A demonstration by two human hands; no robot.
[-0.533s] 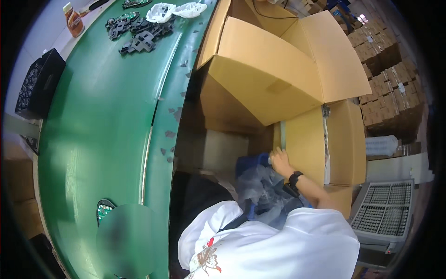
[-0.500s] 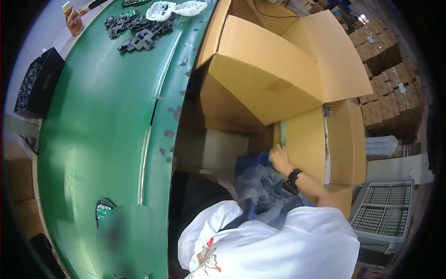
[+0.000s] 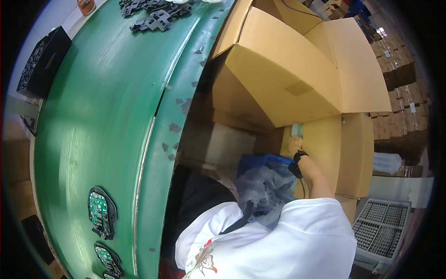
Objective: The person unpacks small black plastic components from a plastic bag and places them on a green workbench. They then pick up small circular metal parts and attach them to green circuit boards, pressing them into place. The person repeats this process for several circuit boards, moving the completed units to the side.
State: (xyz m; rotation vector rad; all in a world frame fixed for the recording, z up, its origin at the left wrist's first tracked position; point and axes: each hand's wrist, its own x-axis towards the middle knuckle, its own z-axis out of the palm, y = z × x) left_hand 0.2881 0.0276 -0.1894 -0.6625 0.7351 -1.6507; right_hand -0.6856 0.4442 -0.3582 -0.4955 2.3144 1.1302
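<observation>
My right hand, with a black band on its wrist, reaches into the gap beside a closed-looking cardboard carton. The fingers look curled and mostly hide behind the back of the hand. Just beyond them lies a pale greenish, see-through strip at the carton's edge; whether I grip it is unclear. Below the hand sits a blue bin with a crumpled clear plastic bag in it. My left hand is out of view; only its white sleeve shows.
A large open carton stands above my hand. The green conveyor belt at left carries circuit boards in black housings and dark plastic parts. A black box stands beyond it. A grey grille unit is at right.
My view has shifted, and the circuit boards on the belt's near end have come into sight. My right hand stays by the carton's edge, with the forearm now more upright.
</observation>
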